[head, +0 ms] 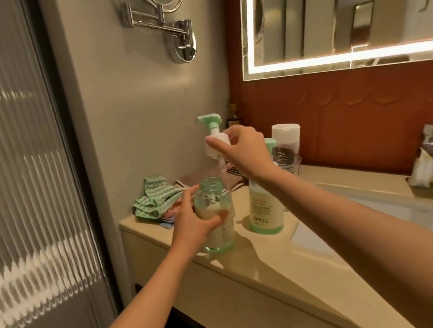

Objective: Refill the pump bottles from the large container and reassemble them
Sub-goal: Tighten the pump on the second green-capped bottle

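Pump head (216,140) hung upright, tube down, just above the open bottle (212,192) — pinched by the right hand (247,149); the left hand (194,220) gripped that bottle.

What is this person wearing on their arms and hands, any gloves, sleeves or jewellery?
Nothing that shows. The left hand and right hand are ungloved, with no ring, watch or bracelet visible. The left forearm and right forearm are bare up to the frame's edge; no sleeve or cuff appears.

The clear pump bottle (215,220) stands upright, neck open, part-filled with creamy liquid. Its green-and-white pump head (212,133) hangs above it — tube down. A second bottle (265,207) stands just beside, green-topped.
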`<state>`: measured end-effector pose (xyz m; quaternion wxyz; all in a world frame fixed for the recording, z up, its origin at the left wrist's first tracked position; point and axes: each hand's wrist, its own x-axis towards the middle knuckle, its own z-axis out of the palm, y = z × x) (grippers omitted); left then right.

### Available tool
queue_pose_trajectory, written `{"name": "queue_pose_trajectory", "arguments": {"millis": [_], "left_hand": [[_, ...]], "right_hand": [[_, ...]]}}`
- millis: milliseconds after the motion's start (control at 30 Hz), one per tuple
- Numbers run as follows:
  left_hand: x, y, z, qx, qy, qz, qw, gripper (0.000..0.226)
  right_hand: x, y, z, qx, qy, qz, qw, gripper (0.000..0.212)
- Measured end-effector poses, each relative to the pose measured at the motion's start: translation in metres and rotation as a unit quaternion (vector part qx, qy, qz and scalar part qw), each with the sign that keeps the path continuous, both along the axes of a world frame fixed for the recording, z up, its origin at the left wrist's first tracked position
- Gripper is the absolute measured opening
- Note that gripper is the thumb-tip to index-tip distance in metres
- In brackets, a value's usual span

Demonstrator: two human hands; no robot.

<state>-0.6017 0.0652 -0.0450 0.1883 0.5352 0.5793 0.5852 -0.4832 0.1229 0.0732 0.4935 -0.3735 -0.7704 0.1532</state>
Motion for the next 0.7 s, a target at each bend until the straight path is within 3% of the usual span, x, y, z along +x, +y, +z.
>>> {"name": "queue_pose_trajectory", "arguments": {"millis": [133, 300, 533, 700], "left_hand": [[0.025, -0.001, -0.002, -0.006, -0.009, -0.028, 1.000, 0.087], [0.032, -0.005, -0.003, -0.007, -0.019, -0.034, 0.999, 0.076], [0.033, -0.004, -0.004, 0.001, -0.027, -0.045, 0.999, 0.075], [0.033, -0.004, -0.003, 0.005, -0.029, -0.042, 0.999, 0.087]], "right_hand": [[0.017, -0.011, 0.026, 0.059, 0.070, -0.003, 0.996, 0.044], [0.027, -0.013, 0.039, 0.094, 0.140, 0.002, 0.986, 0.042], [0.019, -0.008, 0.032, 0.099, 0.176, 0.002, 0.979, 0.044], [0.016, -0.007, 0.017, 0.087, 0.145, 0.006, 0.986, 0.044]]}}
